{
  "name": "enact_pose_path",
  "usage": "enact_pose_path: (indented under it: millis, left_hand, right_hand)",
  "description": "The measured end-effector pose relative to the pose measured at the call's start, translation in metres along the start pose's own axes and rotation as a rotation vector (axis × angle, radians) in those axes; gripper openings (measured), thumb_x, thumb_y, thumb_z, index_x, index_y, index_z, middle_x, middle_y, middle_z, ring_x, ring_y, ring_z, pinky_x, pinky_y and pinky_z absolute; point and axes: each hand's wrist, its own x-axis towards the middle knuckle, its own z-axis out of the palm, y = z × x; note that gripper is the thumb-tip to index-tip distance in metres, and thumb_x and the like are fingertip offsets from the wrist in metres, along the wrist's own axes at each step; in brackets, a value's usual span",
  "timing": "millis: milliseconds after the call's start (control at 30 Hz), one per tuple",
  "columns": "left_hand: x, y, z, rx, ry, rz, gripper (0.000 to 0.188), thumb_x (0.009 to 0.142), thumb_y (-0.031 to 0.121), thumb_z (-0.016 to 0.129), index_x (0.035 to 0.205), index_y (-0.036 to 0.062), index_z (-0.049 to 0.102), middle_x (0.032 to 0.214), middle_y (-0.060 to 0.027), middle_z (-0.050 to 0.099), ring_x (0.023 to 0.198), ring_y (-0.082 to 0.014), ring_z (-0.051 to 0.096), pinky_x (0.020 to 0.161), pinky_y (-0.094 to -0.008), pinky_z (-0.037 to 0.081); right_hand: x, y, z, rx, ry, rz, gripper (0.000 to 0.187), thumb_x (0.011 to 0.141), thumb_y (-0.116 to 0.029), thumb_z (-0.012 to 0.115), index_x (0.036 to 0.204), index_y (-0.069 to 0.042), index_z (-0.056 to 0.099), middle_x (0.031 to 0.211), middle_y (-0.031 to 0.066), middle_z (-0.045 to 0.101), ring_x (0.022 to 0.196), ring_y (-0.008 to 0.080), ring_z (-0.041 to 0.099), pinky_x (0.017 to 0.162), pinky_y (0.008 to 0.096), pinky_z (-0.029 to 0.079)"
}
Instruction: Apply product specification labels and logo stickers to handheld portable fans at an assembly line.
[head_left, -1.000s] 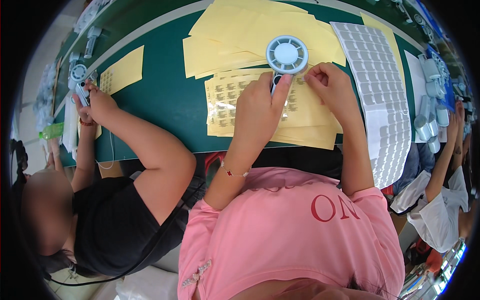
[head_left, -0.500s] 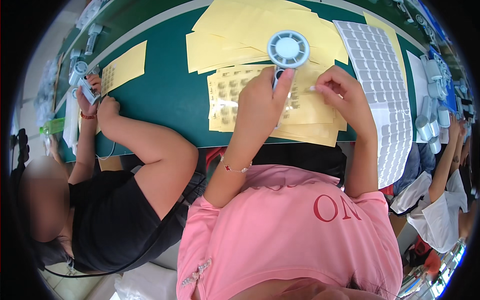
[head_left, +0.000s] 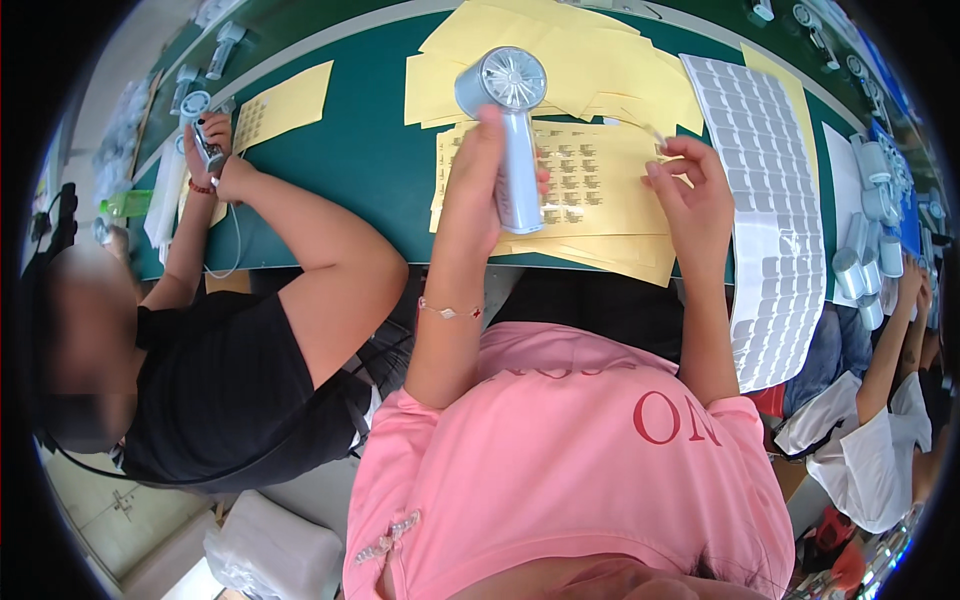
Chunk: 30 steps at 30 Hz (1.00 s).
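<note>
**Handheld fan held above a sticker sheet at the green table**

The left hand (head_left: 478,190) grips a small silver-blue handheld fan (head_left: 512,140) by its handle, fingers wrapped around the shaft, with the round grille head tilted up and away from the body. The fan sits directly over the yellow sticker sheet (head_left: 590,185), which lies flat on the green table (head_left: 370,150) and carries rows of small dark labels. The right hand (head_left: 690,195) hovers just right of the fan, over the same sheet's right edge; its thumb and forefinger are pinched narrow on a tiny pale piece (head_left: 655,135), too small to identify. Beyond the fan, loose blank yellow sheets (head_left: 560,50) overlap on the table. Right of the sticker sheet lies a long sheet of grey rectangular pads (head_left: 765,190), part of it peeled bare. Further right, a cluster of silver fans (head_left: 865,240) stands near a co-worker's arm (head_left: 895,350). Well left of the fan, another person in black holds a small device (head_left: 208,150) in both hands beside another yellow sheet (head_left: 285,100).
</note>
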Motion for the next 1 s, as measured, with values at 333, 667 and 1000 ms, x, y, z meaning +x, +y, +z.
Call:
enact_pose_path:
  millis: [333, 667, 1000]
  left_hand:
    - [-0.005, -0.001, 0.014, -0.328, -0.238, -0.044, 0.071, 0.091, 0.058, 0.022, 0.110, -0.0047, 0.051, 0.084, -0.0075, 0.058, 0.074, -0.0130, 0.055, 0.067, -0.0269, 0.049]
    - [-0.014, 0.004, 0.021, -0.349, -0.255, -0.028, 0.069, 0.091, 0.057, 0.020, 0.111, -0.0024, 0.050, 0.085, -0.0091, 0.057, 0.070, -0.0129, 0.054, 0.065, -0.0262, 0.049]
    - [-0.019, 0.004, 0.023, -0.433, -0.266, -0.025, 0.070, 0.091, 0.057, 0.019, 0.110, -0.0033, 0.050, 0.085, -0.0092, 0.057, 0.070, -0.0138, 0.055, 0.065, -0.0262, 0.049]
  right_hand:
    - [-0.034, -0.047, 0.004, 0.541, -0.608, 0.316, 0.009, 0.081, 0.000, 0.060, 0.087, 0.003, 0.055, 0.085, 0.0053, 0.055, 0.075, 0.0111, 0.056, 0.066, 0.0214, 0.047]
    - [-0.027, -0.062, 0.019, 0.505, -0.747, 0.287, 0.010, 0.081, 0.003, 0.059, 0.087, 0.004, 0.051, 0.085, 0.0051, 0.053, 0.078, 0.0106, 0.056, 0.073, 0.0247, 0.050]
    - [-0.031, -0.063, 0.023, 0.476, -0.696, 0.263, 0.010, 0.080, 0.004, 0.059, 0.086, 0.004, 0.051, 0.084, 0.0052, 0.053, 0.075, 0.0099, 0.055, 0.069, 0.0249, 0.053]
